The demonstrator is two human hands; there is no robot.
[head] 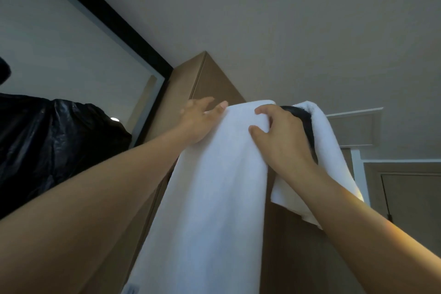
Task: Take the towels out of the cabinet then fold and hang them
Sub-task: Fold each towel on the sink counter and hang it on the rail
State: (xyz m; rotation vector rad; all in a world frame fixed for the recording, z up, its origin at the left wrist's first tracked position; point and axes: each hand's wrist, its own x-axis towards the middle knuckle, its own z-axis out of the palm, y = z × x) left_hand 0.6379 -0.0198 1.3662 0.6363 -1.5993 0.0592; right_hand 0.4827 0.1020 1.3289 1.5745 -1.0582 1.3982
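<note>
High against the cabinet (214, 79), the towel (214, 186) hangs draped; left hand (198, 122) presses flat on its edge, right hand (279, 136) pinches a fold. Best smooth it outward, keeping the hems level.

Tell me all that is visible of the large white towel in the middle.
The large white towel looks like soft, plain terry cloth. Its top curves over a support that the cloth hides, in front of a brown cabinet panel. It hangs down long and smooth, past the picture's bottom. The left hand rests flat on its upper left edge. The right hand grips its upper right part with curled fingers.
</note>
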